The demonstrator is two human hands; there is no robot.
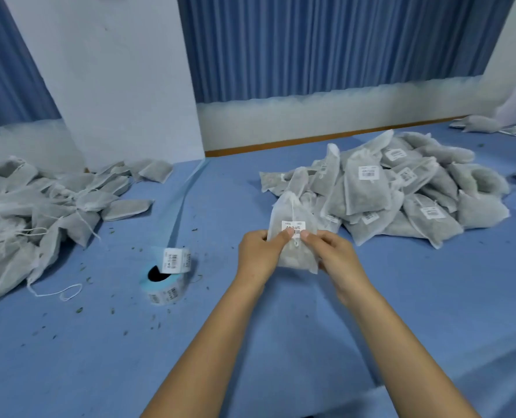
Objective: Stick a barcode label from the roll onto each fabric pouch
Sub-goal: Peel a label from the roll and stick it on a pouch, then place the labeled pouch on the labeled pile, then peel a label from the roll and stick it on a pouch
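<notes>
Left hand (258, 254) and right hand (330, 256) pinch a pouch (293, 206), pressing its label (293, 226) flat; a labelled heap (401, 188) lies toward the tabletop's (281, 342) right edge, an unlabelled heap (39, 206) at its left.

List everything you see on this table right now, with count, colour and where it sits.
held pouch: one, white, centre, in both hands
label: one, white, on held pouch, thumbs on its lower edge
roll: one, white labels on pale blue, left of hands
left pile: many pouches, greyish white, no labels showing
right pile: many pouches, greyish white, several labelled
cloth: one, blue, covers table
curtains: blue, behind
left hand: grips held pouch
right hand: grips held pouch
</notes>
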